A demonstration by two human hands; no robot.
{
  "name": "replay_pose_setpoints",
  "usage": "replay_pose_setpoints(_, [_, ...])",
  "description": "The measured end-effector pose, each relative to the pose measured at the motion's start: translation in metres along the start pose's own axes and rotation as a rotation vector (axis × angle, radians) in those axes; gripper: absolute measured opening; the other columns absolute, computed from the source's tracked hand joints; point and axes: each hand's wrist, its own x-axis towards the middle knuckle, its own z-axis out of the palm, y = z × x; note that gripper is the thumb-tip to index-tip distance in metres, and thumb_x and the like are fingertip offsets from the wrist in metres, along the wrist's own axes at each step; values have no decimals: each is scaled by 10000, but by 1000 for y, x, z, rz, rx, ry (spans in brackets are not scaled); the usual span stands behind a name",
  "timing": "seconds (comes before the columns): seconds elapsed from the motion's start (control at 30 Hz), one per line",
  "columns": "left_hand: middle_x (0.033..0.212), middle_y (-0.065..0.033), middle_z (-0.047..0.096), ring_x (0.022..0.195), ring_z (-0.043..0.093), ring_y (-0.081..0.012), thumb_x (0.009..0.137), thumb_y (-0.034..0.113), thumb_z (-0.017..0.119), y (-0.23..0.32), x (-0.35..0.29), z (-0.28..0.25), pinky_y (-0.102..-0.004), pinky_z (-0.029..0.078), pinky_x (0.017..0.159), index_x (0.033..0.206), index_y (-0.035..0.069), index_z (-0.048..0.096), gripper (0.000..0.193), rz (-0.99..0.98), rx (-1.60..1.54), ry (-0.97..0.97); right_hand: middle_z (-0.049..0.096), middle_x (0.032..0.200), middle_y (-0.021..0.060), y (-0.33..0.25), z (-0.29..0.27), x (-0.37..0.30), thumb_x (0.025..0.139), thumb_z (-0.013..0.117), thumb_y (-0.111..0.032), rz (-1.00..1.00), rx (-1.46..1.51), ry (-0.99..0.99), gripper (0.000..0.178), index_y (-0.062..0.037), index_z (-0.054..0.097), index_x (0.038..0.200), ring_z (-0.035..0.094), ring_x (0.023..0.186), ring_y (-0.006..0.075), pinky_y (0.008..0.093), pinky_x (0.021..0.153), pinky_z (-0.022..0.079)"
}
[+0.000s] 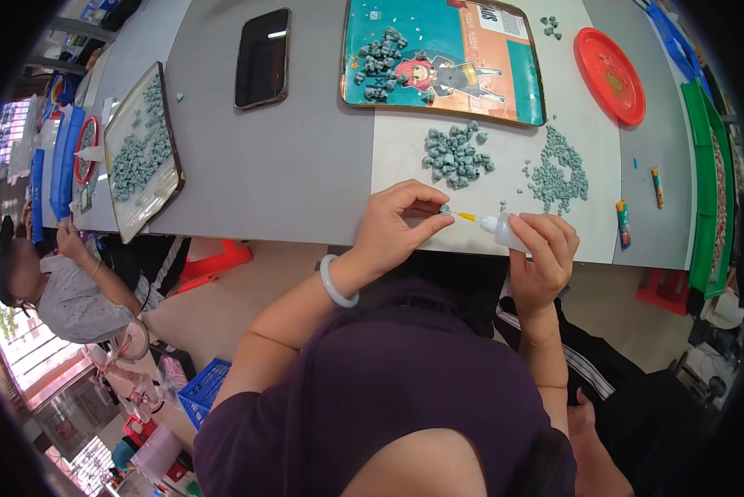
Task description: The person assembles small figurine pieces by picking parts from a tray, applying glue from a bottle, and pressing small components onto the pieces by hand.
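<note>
Between thumb and fingertips, my left hand (401, 220) pinches a small grey-green piece (445, 209) over the table's near edge. Wrapped in my right hand (544, 253) is a white squeeze bottle (503, 230), tipped on its side. Its yellow needle tip (466, 217) points left and reaches close to the piece; whether they touch I cannot tell. Just beyond my hands lies a pile of larger grey-green pieces (456, 156). To its right spreads a heap of much smaller grey-green bits (558, 174).
A picture-printed tray (512, 91) with more pieces stands at the back. Around it are a black phone (262, 58) and a red plastic lid (610, 76). A green bin (703, 166) and two small tubes (623, 224) are at right. Another person (82, 286) sits left, near a second tray (173, 178).
</note>
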Motion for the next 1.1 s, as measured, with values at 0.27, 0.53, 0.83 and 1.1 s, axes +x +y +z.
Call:
replay_pose_setpoints(0.27, [873,-70,614,795,614,-134,725,-4,691,0,0,0,-245,498,720,880,5,619,171,14,27,-3,621,846,-8,-2,-2,1,566,625,80,-32,-64,-2,374,-117,679,880,559,797,178,281,707,373])
replay_pose_setpoints(0.53, [864,-74,615,784,612,-136,721,-2,696,2,0,0,-245,497,717,876,1,622,171,35,36,-1,624,836,-9,-2,-3,0,572,640,58,-40,-85,-6,348,-120,680,869,560,784,173,279,706,370])
replay_pose_setpoints(0.83, [852,-77,623,775,614,-137,715,4,700,2,-1,-1,-242,492,703,865,2,625,168,46,64,14,620,869,24,-3,-7,-1,558,673,96,-2,-68,-36,377,-95,672,884,548,840,215,308,745,423])
replay_pose_setpoints(1.1, [842,-73,631,756,625,-141,709,12,706,3,-1,0,-240,494,686,854,8,628,165,41,69,20,619,867,21,-3,-7,-1,553,675,97,7,-76,-60,379,-94,675,881,544,847,216,309,747,427])
